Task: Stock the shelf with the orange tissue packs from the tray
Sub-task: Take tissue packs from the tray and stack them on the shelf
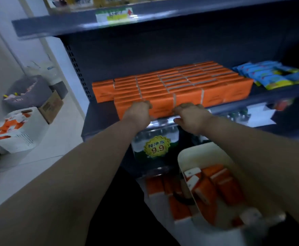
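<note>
Dark blue store shelving [109,114] is filling the head view, with a pale wall and floor running off to my left, where an open white carton [19,132] of more orange packs is sitting beside a brown box [52,107]. On the middle shelf, the orange tissue packs [180,80] are lying in tight rows, several deep, and blue snack packets [265,73] are resting just beside them to the right.

I am pressing both hands against the front row at the shelf edge. My left hand [139,112] is curled over the top front of one pack [161,107], fingers bent onto it, and my right hand [192,118] is cupped just beside, thumb low and fingers touching the next pack; neither is gripping or lifting anything, as far as I can judge. I am likely squaring the row so it sits flush and leaves room.

Below my right forearm, the white tray [194,153] is waiting with more orange packs [223,185] jumbled inside, near enough for easy reaching. A yellow price tag [157,147] is hanging under the shelf.
</note>
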### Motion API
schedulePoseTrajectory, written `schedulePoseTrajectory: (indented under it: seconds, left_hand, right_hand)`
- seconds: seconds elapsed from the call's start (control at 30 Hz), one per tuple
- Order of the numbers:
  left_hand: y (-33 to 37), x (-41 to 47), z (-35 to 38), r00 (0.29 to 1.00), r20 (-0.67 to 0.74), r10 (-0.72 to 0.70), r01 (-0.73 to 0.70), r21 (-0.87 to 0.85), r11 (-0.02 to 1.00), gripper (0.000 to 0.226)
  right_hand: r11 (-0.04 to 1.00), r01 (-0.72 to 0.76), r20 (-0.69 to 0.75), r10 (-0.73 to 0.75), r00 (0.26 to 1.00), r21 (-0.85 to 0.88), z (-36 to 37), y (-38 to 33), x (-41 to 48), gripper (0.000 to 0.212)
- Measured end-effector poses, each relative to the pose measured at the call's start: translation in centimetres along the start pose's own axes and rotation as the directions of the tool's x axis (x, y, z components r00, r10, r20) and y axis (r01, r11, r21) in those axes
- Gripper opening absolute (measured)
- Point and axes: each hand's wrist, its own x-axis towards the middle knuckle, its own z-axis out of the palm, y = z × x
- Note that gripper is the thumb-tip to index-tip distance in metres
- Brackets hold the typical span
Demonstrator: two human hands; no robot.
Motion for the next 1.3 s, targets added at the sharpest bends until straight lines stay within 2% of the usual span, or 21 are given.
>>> schedulePoseTrajectory:
  seconds: [0.17,0.3,0.4,0.67,0.73,0.8,0.9,1.0,1.1,1.2,1.27,1.3]
  left_hand:
    - [6.8,-0.9,5.1,0.967,0.162,0.197,-0.216,0.106,0.971,0.045]
    - [11.0,-0.6,10.4,0.903,0.298,0.309,-0.345,0.075,0.936,0.052]
    - [13.0,-0.1,15.0,0.858,0.382,0.345,-0.383,0.026,0.923,0.05]
    - [16.7,-0.4,25.7,0.735,0.589,0.335,-0.307,-0.152,0.94,0.035]
    - [17.6,-1.0,28.0,0.708,0.627,0.325,-0.277,-0.177,0.944,0.036]
    - [18.8,-1.8,30.2,0.68,0.662,0.316,-0.237,-0.211,0.949,0.034]
    - [21.0,-3.4,33.8,0.599,0.731,0.327,-0.179,-0.276,0.944,0.023]
    - [23.7,-4.9,37.0,0.484,0.819,0.307,-0.138,-0.274,0.952,0.03]
    - [25.6,-6.1,39.6,0.403,0.86,0.313,-0.159,-0.271,0.949,0.033]
    - [25.8,-6.7,42.7,0.382,0.884,0.269,-0.214,-0.198,0.956,0.03]
    - [25.5,-6.4,43.5,0.432,0.866,0.253,-0.183,-0.191,0.964,0.026]
    - [25.6,-6.1,43.6,0.435,0.868,0.239,-0.176,-0.179,0.968,0.026]
  right_hand:
    - [0.991,-0.132,0.111,0.133,0.985,-0.021,3.7,6.7,-8.0,0.044]
    - [0.966,-0.256,0.227,0.258,0.939,-0.039,7.6,11.0,-12.0,0.047]
    - [0.945,-0.327,0.269,0.317,0.91,-0.008,10.5,13.1,-13.7,0.046]
    - [0.895,-0.446,0.414,0.407,0.814,-0.003,17.4,17.3,-18.8,0.036]
    - [0.898,-0.439,0.37,0.415,0.831,-0.021,17.9,17.6,-20.2,0.03]
    - [0.902,-0.431,0.357,0.404,0.842,-0.004,18.5,18.2,-21.5,0.04]
    - [0.897,-0.442,0.416,0.403,0.815,-0.004,19.8,18.4,-23.8,0.048]
    - [0.875,-0.481,0.4,0.421,0.814,0.06,21.7,19.6,-25.4,0.044]
    - [0.86,-0.498,0.417,0.415,0.809,0.111,22.6,20.5,-25.5,0.047]
    - [0.858,-0.495,0.441,0.394,0.806,0.139,23.3,21.4,-24.9,0.048]
    - [0.86,-0.485,0.43,0.383,0.818,0.157,23.4,21.7,-24.7,0.047]
    - [0.859,-0.484,0.435,0.376,0.818,0.166,23.7,21.9,-24.6,0.045]
